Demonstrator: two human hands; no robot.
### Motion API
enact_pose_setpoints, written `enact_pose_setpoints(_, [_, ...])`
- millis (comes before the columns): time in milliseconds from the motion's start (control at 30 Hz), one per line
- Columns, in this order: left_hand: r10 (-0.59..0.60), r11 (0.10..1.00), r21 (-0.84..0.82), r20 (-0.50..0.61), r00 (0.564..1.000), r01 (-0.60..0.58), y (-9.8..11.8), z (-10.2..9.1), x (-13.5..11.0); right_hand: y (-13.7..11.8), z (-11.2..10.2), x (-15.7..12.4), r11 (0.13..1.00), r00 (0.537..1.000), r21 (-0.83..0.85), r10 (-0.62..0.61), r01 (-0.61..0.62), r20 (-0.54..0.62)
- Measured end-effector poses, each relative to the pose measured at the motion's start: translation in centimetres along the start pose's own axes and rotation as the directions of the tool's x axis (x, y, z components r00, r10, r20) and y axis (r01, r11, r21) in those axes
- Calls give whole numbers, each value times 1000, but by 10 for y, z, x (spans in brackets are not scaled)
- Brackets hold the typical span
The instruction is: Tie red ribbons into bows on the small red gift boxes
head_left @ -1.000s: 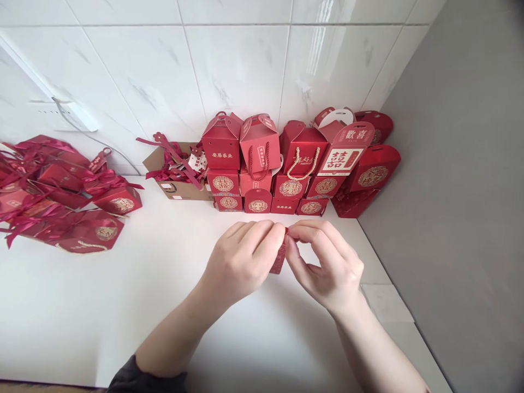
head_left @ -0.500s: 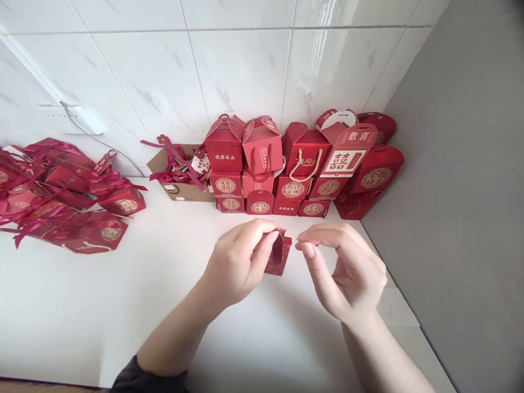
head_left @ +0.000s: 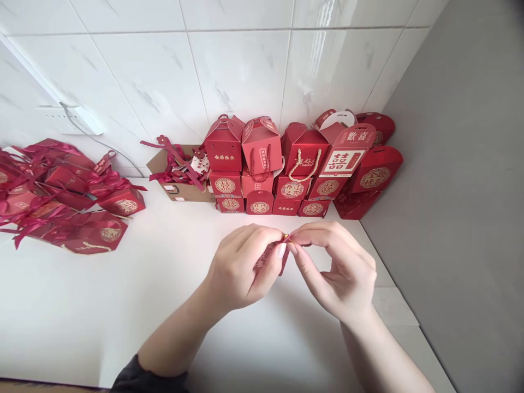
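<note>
Well to the left of the stack of red gift boxes (head_left: 291, 187), I see a pile of ribbon-tied red boxes (head_left: 65, 204) on the white table (head_left: 123, 295), with a grey cable (head_left: 98, 141) running along the wall behind it. Just beside the stack's left end I have an open cardboard box (head_left: 190, 194) full of dark red ribbons and tags (head_left: 176, 164). In front of the stack, toward me, the left hand (head_left: 245, 267) has thumb and forefinger pinched on a narrow dark red strip (head_left: 287, 238) with a yellow speck on it. The small red box (head_left: 261, 260) is also in front of the stack, partly hidden by that hand; I make out pale lettering on it but can't tell whether the hidden fingers touch it. Next along, the right hand (head_left: 335, 267) pinches the same strip between its thumb and forefinger, the two hands' fingertips almost meeting. On the stack's upper right I spot a box with a white double-happiness panel (head_left: 343, 162), and past the stack's right end some tilted red boxes (head_left: 375, 176) beside the grey panel (head_left: 450, 164).
</note>
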State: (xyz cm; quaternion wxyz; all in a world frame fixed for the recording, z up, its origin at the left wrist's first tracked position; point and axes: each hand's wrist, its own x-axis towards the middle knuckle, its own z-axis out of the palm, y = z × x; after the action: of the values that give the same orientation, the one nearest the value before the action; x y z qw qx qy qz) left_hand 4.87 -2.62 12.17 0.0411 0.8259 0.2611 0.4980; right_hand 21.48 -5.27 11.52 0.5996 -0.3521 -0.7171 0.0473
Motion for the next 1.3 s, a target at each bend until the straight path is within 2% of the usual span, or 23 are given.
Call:
enact_pose_setpoints(100, [22,1000,18,82,996,-24,-2,-2,0,-1,-2,1,1000,1000,19,4,-4,18])
enact_pose_setpoints(300, [129,981,127,152,980,-149,-7,-6,1,-2,-5,2,997,996,57,48,-52,70])
enact_pose_setpoints(433, [125,981,124,170,977,-147,-8,-9,2,1,-7,2,1000,992,28,-1,-3,127])
enact_pose_setpoints(533, [183,963,162,181,966,-213,-8,-10,3,3,-8,2,998,989,-13,-58,60,133])
enact_pose_setpoints(667, [268,933,200,165,949,-299,-8,-12,4,4,-10,0,991,987,-64,-111,119,120])
enact_pose_setpoints(800, [305,936,130,164,938,-327,-10,-14,3,5,-12,-1,984,979,-63,-160,169,129])
enact_pose_setpoints(1167, [329,941,42,120,937,-336,-16,-6,-4,7,-10,-1,964,967,-75,-253,255,38])
enact_pose_setpoints(1300, [291,957,-21,64,954,-291,-12,-3,-1,6,-9,-2,951,956,-101,-289,292,40])
